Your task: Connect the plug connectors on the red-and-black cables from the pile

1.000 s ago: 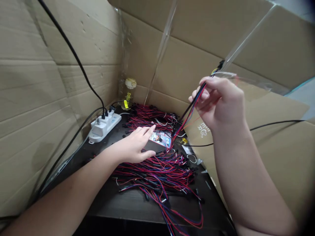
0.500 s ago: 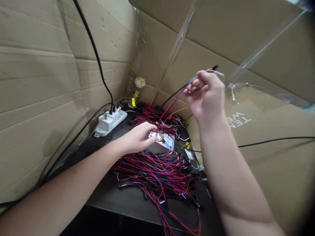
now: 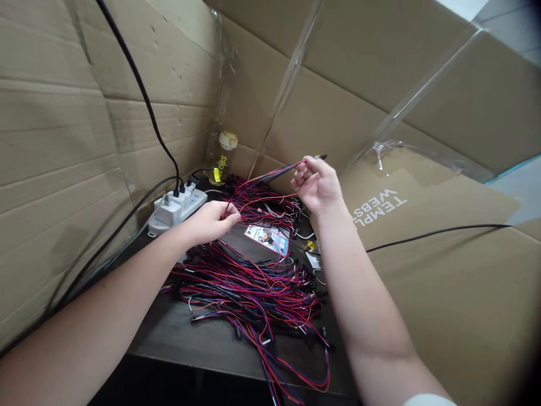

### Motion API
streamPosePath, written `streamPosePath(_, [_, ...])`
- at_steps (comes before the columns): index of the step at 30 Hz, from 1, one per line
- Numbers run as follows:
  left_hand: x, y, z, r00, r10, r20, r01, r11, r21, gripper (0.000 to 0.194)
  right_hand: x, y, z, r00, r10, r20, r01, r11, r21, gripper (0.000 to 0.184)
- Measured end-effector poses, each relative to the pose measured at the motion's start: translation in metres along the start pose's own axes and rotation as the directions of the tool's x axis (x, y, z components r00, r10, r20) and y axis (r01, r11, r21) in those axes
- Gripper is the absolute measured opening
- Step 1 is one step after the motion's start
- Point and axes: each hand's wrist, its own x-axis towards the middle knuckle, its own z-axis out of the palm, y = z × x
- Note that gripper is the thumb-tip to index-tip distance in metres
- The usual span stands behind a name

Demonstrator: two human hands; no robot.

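Between my hands stretches a wire harness (image 3: 268, 172) of thin red, blue and orange wires. My right hand (image 3: 318, 183) is closed around its upper end, where a dark tip sticks out past the fingers. Lower down and to the left, my left hand (image 3: 215, 220) pinches the wires near their other end. A large pile of similar wire harnesses (image 3: 253, 282) lies on the dark table below my left hand. Behind, a second pile of harnesses (image 3: 270, 206) rests by the cardboard. A printed card (image 3: 268, 239) lies flat between the two piles.
Cardboard walls (image 3: 169, 73) rise at the left, back and right. A white power strip (image 3: 177, 208) with plugs and black cords stands at the left. At the back corner is a container with a pale yellow cap (image 3: 228, 140). Several wires hang over the table's front edge.
My right hand has come down and left with the harness. My left hand has moved left, off the card, and the wires now run more level between both hands. The view has shifted slightly.
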Motion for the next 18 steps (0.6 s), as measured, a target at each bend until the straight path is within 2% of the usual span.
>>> streamPosePath(3, [0.006, -0.010, -0.009, 0.997, -0.077, -0.009, 0.077, 0.996, -0.045, 0.026, 0.005, 0.019, -0.036, 0.981, 0.156, -0.115, -0.163, 0.986, -0.048, 0.015])
streamPosePath(8, [0.013, -0.026, -0.017, 0.983, -0.181, -0.033, 0.175, 0.975, -0.139, 0.038, 0.009, 0.053, -0.084, 0.915, 0.310, -0.256, -0.337, 0.939, -0.065, 0.016])
streamPosePath(13, [0.016, -0.033, -0.017, 0.968, -0.229, -0.099, 0.207, 0.959, -0.194, 0.042, 0.015, 0.070, -0.115, 0.864, 0.372, -0.340, -0.405, 0.914, -0.028, 0.025])
streamPosePath(18, [0.026, -0.040, -0.016, 0.955, -0.271, -0.119, 0.252, 0.955, -0.154, 0.043, 0.020, 0.076, -0.134, 0.829, 0.400, -0.392, -0.435, 0.900, -0.002, 0.028])
